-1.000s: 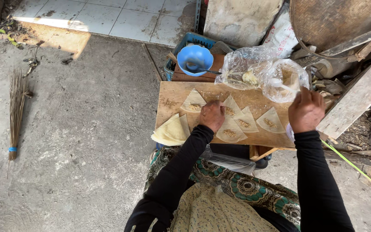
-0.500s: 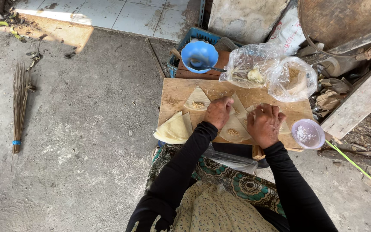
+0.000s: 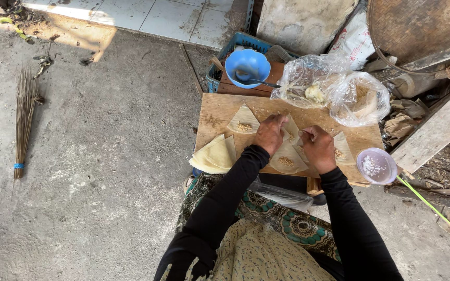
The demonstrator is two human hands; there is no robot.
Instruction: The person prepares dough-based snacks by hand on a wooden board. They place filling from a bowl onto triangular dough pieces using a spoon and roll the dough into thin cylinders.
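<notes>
I see my left hand (image 3: 270, 133) pressing a triangular pastry wrapper (image 3: 290, 130) flat on the wooden board (image 3: 214, 117), my right hand (image 3: 319, 148) pinching its edge, lidded plastic cup (image 3: 376, 166) just beside

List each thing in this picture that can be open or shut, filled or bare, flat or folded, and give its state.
left hand: pressing a wrapper flat
right hand: pinching a wrapper's edge
triangular wrappers: flat, filling on top
wrapper stack: bare
blue bowl: spoon inside
plastic bags: open
small tub: lidless, holding white grains
</notes>
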